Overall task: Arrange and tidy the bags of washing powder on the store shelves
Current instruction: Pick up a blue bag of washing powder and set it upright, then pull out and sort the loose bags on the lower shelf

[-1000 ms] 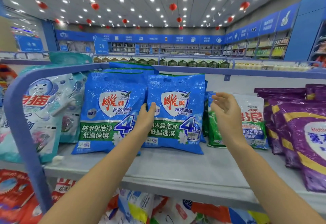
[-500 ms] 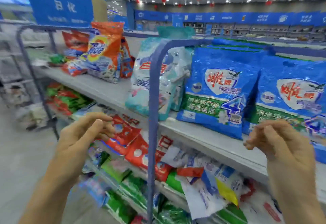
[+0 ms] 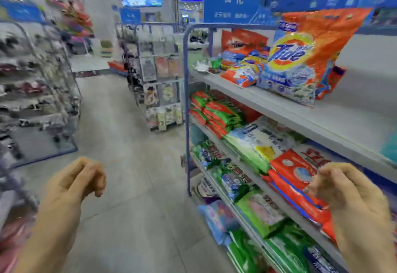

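Left grip (image 3: 73, 184) hangs over the aisle floor, right grip (image 3: 352, 199) near the lower shelves, both loosely curled and empty. The orange bag (image 3: 311, 57) leans upright on the top shelf (image 3: 322, 118), far right. It looks soft, slumpy and probably heavy, so take both side edges. The blue bags seen earlier are out of view.

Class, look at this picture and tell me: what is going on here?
A person stands in a store aisle beside shelves of washing powder. Neither hand holds anything: the left hand hovers over the floor, the right hand near a red bag lower down, fingers loosely curled. On the top shelf an orange Tide bag stands upright beside a heap of smaller bags.
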`<state>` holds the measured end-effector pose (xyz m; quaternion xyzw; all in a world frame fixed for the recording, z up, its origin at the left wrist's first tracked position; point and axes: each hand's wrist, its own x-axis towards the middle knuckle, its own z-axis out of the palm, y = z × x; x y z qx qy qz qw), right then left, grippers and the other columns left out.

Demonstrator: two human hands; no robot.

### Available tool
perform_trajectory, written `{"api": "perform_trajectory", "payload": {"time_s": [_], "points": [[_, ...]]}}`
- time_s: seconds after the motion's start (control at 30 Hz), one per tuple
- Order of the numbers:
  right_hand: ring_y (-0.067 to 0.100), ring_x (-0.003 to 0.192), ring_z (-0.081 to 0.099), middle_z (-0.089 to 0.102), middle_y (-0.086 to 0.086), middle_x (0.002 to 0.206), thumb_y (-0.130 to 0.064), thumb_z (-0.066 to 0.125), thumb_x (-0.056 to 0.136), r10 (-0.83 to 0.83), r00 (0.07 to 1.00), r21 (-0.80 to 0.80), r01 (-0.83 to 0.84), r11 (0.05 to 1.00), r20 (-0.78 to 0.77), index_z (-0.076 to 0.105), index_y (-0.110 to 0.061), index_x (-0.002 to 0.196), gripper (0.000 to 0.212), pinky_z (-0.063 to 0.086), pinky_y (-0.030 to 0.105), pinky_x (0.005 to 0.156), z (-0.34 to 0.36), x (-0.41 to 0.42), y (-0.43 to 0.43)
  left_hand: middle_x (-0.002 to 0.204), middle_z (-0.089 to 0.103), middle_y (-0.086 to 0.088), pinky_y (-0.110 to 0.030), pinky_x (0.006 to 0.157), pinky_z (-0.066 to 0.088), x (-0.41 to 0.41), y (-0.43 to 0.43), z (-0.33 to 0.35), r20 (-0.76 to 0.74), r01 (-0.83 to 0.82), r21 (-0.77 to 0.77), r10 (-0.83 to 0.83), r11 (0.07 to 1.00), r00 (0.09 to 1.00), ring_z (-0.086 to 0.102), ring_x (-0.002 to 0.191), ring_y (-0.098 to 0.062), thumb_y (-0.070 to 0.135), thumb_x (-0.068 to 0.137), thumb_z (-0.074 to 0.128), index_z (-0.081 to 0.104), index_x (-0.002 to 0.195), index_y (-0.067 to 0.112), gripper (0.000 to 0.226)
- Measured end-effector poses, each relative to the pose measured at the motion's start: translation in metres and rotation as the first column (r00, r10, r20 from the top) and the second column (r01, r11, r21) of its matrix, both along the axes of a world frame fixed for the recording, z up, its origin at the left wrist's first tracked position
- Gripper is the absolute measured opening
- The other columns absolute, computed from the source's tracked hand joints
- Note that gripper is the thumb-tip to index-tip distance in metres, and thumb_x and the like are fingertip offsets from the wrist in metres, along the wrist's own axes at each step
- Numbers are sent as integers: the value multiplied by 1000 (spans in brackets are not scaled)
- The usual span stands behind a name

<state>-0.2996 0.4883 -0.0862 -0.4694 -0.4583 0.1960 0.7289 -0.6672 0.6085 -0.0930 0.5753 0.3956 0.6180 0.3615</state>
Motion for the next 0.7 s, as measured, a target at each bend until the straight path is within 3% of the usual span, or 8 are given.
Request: {"api": "perform_trajectory", "payload": {"time_s": [0.13, 0.33, 0.47, 0.53, 0.63, 0.7], "points": [[10, 53, 58, 62, -3, 58, -6, 37, 98, 44, 999, -28, -45, 999, -25, 69, -23, 73, 44, 52, 16, 55, -5, -35, 72, 50, 50, 5, -11, 50, 40, -40, 38, -7, 16, -60, -8, 60, 998, 998, 44, 46, -6, 32, 80, 50, 58, 60, 19, 25], [9, 54, 58, 61, -4, 59, -8, 36, 99, 108, 994, -43, -109, 993, -14, 67, -25, 72, 45, 54, 19, 57, -1, -62, 184, 53, 51, 5, -13, 51, 43, -73, 116, -15, 26, -126, -1, 126, 992, 992, 46, 50, -10, 28, 83, 51, 59, 64, 19, 23], [7, 55, 60, 63, -7, 59, -8, 34, 100, 101, 994, -39, -103, 994, -40, 68, -30, 68, 51, 52, 14, 57, 0, -60, 260, 54, 52, 4, -14, 50, 42, -83, 189, -16, 23, -167, 28, 167, 986, 986, 46, 50, -9, 30, 86, 51, 62, 65, 20, 25], [7, 53, 60, 63, -6, 58, -7, 34, 100, 80, 996, -50, -82, 995, -41, 68, -30, 67, 52, 51, 13, 55, 0, -55, 299, 54, 52, 3, -15, 49, 42, -82, 230, -15, 29, -158, 30, 157, 987, 987, 46, 50, -9, 42, 83, 56, 62, 67, 19, 29], [8, 51, 60, 62, -5, 56, -6, 36, 99, 36, 998, -34, -37, 999, -44, 69, -29, 66, 52, 51, 14, 54, 5, -46, 356, 54, 51, 0, -16, 49, 42, -76, 291, -5, 39, -142, -13, 143, 990, 989, 46, 51, -12, 74, 58, 68, 61, 70, 16, 60], [9, 52, 60, 63, -5, 57, -9, 36, 99, 38, 998, -22, -39, 999, -53, 70, -28, 68, 50, 53, 15, 55, 10, -40, 389, 54, 51, -1, -15, 48, 42, -67, 328, 1, 41, -130, -14, 130, 991, 991, 46, 51, -13, 78, 52, 69, 61, 70, 15, 67]]}}
